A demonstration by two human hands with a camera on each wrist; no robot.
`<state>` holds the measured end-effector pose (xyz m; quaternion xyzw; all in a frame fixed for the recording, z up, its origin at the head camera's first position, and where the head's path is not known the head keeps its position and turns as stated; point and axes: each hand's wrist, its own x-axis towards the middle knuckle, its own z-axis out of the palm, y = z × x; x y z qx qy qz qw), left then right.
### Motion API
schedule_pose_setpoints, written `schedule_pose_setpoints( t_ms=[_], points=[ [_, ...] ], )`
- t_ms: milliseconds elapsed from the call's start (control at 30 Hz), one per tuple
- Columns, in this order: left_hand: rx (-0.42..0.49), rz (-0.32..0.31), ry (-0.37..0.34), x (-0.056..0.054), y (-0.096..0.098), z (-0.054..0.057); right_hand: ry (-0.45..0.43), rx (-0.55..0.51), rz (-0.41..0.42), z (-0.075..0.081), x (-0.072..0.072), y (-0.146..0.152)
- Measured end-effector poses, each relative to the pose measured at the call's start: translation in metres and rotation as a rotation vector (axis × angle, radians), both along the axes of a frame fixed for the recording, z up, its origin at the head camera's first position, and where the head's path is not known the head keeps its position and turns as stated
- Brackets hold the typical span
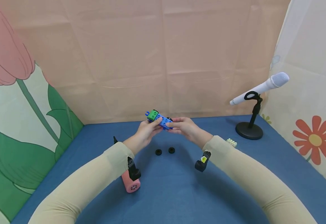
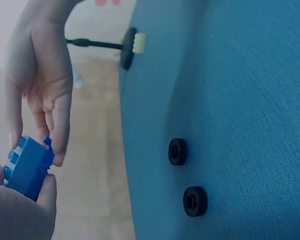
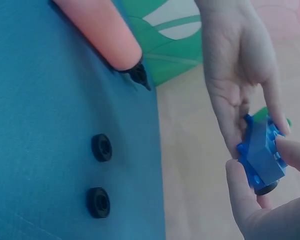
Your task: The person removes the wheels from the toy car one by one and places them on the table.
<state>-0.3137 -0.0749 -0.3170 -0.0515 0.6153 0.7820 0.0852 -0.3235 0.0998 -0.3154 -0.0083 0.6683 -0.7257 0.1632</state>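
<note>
Both hands hold a small toy vehicle of blue building blocks [image 1: 164,121] above the far part of the table. A green block [image 1: 153,115] sits on its left end. My left hand [image 1: 146,132] pinches the toy near its middle, thumb on top. At the right end, my right hand [image 1: 189,128] pinches it between thumb and fingers. In the right wrist view a black wheel [image 3: 266,188] shows on the toy's far side. Two loose black wheels [image 1: 158,152] [image 1: 171,150] lie on the table below the hands.
On the blue table [image 1: 168,193] a pink cylindrical object [image 1: 130,182] lies partly behind the left forearm. A white microphone [image 1: 261,88] rests on a black stand [image 1: 249,130] at the back right. A pale studded block [image 1: 231,142] lies beside the right sleeve.
</note>
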Motion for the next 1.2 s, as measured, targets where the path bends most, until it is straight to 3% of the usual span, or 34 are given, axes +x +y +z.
schedule_pose_setpoints(
  t_ms=[233, 500, 700, 1000, 1200],
  points=[
    [-0.068, -0.008, 0.038, 0.001, -0.004, -0.001, 0.018, 0.032, 0.064, -0.004, 0.003, -0.001],
    [-0.151, -0.07, 0.099, 0.004, -0.013, 0.0, 0.119, 0.087, 0.138, 0.004, -0.003, 0.013],
    [-0.215, -0.183, 0.095, 0.011, -0.018, 0.001, 0.18, 0.069, 0.201, 0.018, -0.005, 0.019],
    [-0.259, -0.358, 0.095, 0.018, -0.022, 0.0, 0.177, 0.096, 0.257, 0.023, -0.008, 0.018],
    [-0.25, -0.407, 0.087, 0.02, -0.023, 0.001, 0.177, 0.108, 0.238, 0.022, -0.008, 0.016]
  ],
)
